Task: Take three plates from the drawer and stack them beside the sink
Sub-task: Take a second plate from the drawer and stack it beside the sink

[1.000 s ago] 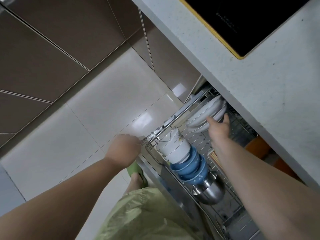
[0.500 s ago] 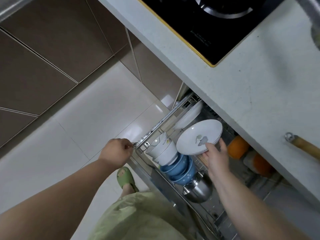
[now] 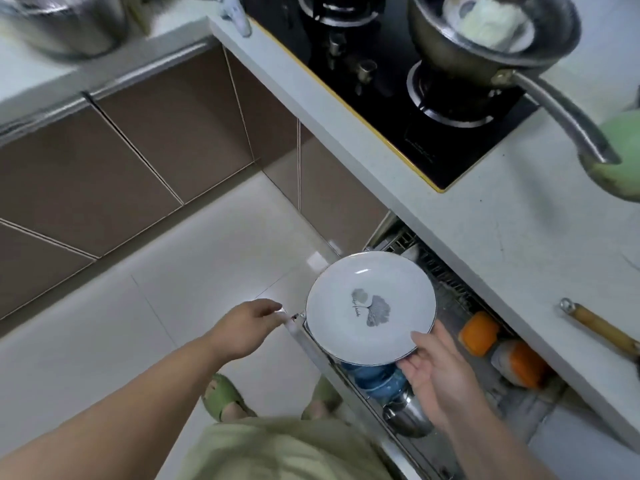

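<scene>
In the lower right of the frame the right hand [image 3: 440, 372] grips one white plate [image 3: 370, 306] by its near rim, face up, above the open drawer [image 3: 450, 296]. In the drawer, under the plate, sit blue bowls [image 3: 375, 377], one steel bowl [image 3: 407, 415] and two orange-lidded containers [image 3: 479, 332]. At lower centre the left hand [image 3: 246, 327] touches the drawer's front corner, fingers loosely curled. Upper right, one pan [image 3: 485, 39] stands on the stove [image 3: 398, 81].

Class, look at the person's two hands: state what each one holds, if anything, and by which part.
The right hand holds a white plate by its near rim, fingers underneath. The left hand rests at the drawer front's corner; a grip cannot be told.
</scene>
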